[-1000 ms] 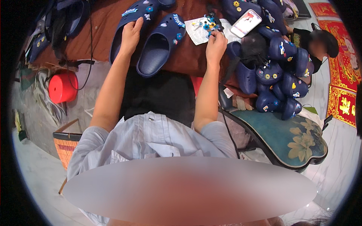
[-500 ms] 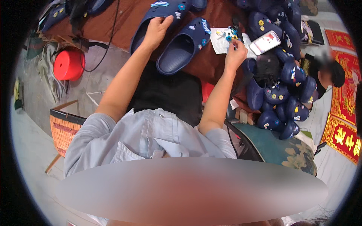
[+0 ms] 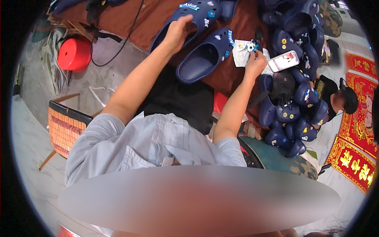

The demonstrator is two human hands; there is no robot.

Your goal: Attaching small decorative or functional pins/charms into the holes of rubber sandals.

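Note:
My left hand [image 3: 177, 35] grips a navy clog [image 3: 158, 38] at its foot opening, with the thumb up by the vamp and the other fingers partly hidden. This clog carries a lettered charm, a blue flower charm and a small white charm. A second navy clog [image 3: 197, 65] with similar charms lies to its right. Over a white paper [image 3: 240, 59], my right hand [image 3: 256, 65] has its fingertips pinched together beside a small heap of blue, white and black shoe charms [image 3: 252, 46]. Whatever sits between those fingertips is too small to make out.
A lit phone [image 3: 283, 61] lies right of the paper. Many charm-covered navy clogs [image 3: 290, 112] are heaped on the right, near a person in a black cap [image 3: 349, 100]. A red stool [image 3: 74, 54], a dangling black cable [image 3: 114, 55] and a bamboo-slat chair [image 3: 67, 130] are left.
The whole view has shifted, so the clogs and paper sit further right and slightly lower. My left hand stays at the clog; my right hand stays pinched by the charms.

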